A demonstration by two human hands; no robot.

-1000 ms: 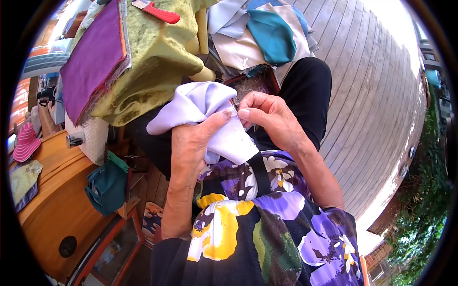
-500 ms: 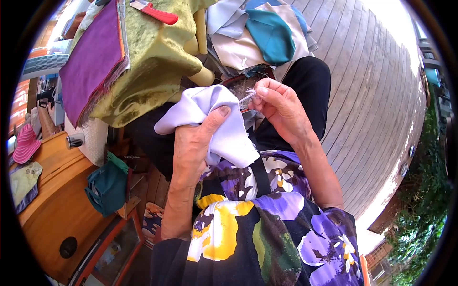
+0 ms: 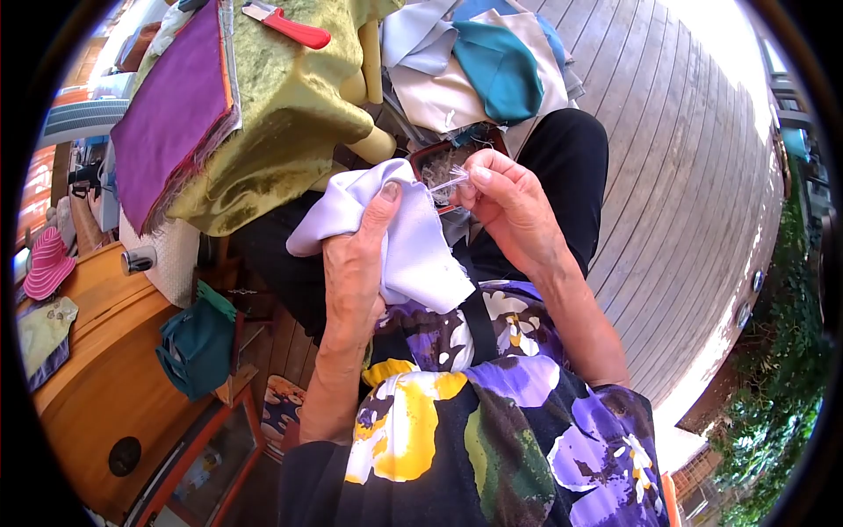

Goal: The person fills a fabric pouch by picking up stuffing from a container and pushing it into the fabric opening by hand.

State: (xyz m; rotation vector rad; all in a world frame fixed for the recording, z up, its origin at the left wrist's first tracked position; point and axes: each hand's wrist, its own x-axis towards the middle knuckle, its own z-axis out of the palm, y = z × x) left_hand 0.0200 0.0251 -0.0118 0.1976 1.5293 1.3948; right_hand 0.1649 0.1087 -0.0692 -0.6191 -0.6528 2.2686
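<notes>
Pale lavender cloth [image 3: 417, 250] is bunched over my left hand [image 3: 356, 255], whose thumb presses on top of it. Its right edge is frayed. Between the thumb and fingers of my right hand [image 3: 514, 206] is a small bundle of pale threads [image 3: 450, 181], which reaches toward the cloth's upper right edge. Below and behind the threads lies a red-rimmed box [image 3: 428, 158] with a fuzzy heap of loose threads inside.
Green velvety cloth [image 3: 290, 149] drapes at the upper left, with purple fabric [image 3: 171, 110] and a red-handled tool [image 3: 297, 31] on it. Teal cloth [image 3: 499, 75] lies on cream fabric [image 3: 430, 97] ahead. A wooden cabinet [image 3: 105, 351] stands left.
My right hand has pulled away from the cloth edge with threads between its fingers, then lowered slightly. My left thumb has shifted up and left on the cloth.
</notes>
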